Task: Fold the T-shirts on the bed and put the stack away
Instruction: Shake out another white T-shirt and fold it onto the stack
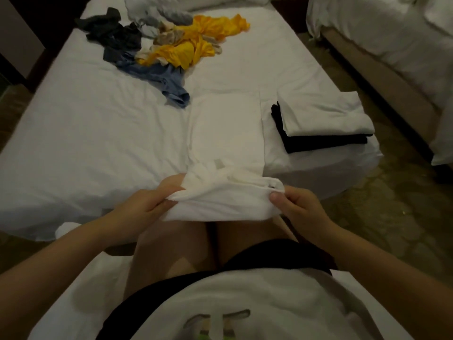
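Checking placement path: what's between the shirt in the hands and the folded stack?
Head view: only a bare strip of bed separates shirt from stack.

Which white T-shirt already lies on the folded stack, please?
The folded white T-shirt atop the black one, on the right; the other white T-shirt is in the left hand and right hand.

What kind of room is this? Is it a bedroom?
Most likely a bedroom, perhaps a hotel room: there is a big bed with a white sheet, a second bed right beside it, and a pile of clothes lying on the first one.
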